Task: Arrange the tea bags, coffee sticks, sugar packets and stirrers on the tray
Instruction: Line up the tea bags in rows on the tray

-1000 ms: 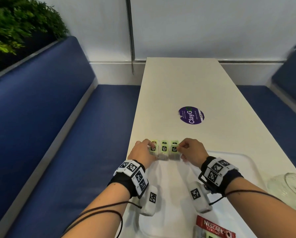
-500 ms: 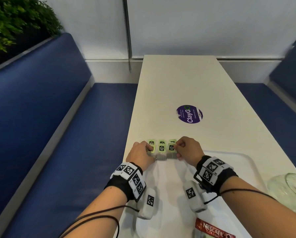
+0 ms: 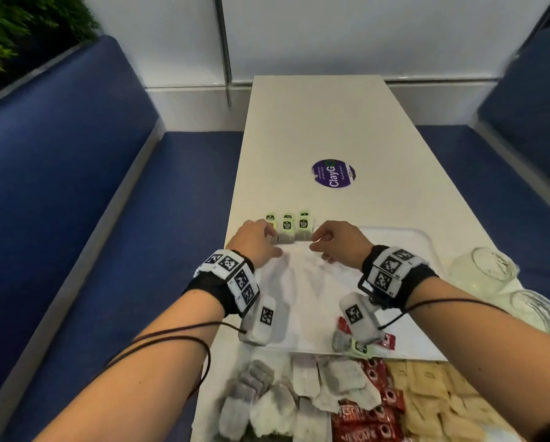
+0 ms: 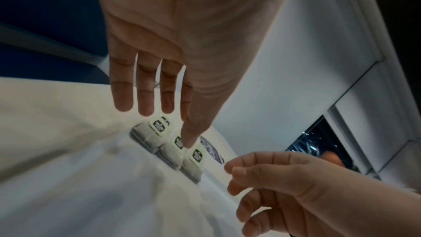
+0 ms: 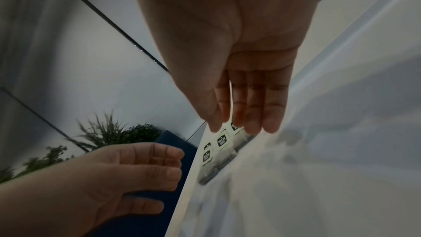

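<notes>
Both hands off tea bags, fingers relaxed (ClayGo sticker beyond).

Green-tagged grey tea bags on a white tray; red coffee sticks, tan sugar packets.

Three tea bags with green tags stand in a row at the far edge of one white tray. Two glass jars sit at the right. Nearer lie heaps of tea bags, red coffee sticks and tan sugar packets, too overlapped to count.
</notes>
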A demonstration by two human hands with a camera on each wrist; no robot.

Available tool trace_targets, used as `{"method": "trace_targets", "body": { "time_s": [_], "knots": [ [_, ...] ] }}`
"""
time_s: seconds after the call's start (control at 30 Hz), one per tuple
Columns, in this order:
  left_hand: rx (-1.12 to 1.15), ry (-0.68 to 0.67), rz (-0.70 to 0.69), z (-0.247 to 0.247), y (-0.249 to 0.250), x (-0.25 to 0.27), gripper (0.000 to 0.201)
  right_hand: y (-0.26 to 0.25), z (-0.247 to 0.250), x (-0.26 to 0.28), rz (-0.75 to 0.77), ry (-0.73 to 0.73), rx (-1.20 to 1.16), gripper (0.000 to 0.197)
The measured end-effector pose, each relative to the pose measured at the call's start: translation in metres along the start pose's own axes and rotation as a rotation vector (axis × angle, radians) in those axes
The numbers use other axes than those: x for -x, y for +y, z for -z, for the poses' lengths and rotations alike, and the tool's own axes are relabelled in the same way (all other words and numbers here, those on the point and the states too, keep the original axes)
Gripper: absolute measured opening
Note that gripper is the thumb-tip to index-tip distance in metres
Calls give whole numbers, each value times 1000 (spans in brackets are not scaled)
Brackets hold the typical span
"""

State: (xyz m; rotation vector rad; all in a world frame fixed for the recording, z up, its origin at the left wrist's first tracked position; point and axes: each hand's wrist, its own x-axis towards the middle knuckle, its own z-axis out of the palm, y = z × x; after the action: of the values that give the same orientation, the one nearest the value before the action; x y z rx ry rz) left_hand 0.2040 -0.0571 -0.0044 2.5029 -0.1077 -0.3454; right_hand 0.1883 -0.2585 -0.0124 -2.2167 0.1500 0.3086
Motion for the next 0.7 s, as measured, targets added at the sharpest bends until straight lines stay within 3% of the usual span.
{"method": "trace_targets", "body": {
  "time_s": [0.13,0.27,0.33,0.47,0.57,0.7],
  "knots": [
    [-17,-97,-94,-5,8,46,39,7,0,52,26,-106,141,19],
    [-142,-249,-145,-20,8,91,26,23,-3,100,13,-223,288,19],
    [-256,-322,-128,-28,6,108,25,31,-5,117,8,-221,372,22],
    [-428,-417,-27,-38,4,130,49,46,-7,135,-29,-178,425,25],
    [-482,-446,4,-46,5,143,59,54,-7,145,-68,-129,474,25],
    [-464,-475,58,-56,10,153,57,59,-7,157,-84,-87,557,26]
  ]
}}
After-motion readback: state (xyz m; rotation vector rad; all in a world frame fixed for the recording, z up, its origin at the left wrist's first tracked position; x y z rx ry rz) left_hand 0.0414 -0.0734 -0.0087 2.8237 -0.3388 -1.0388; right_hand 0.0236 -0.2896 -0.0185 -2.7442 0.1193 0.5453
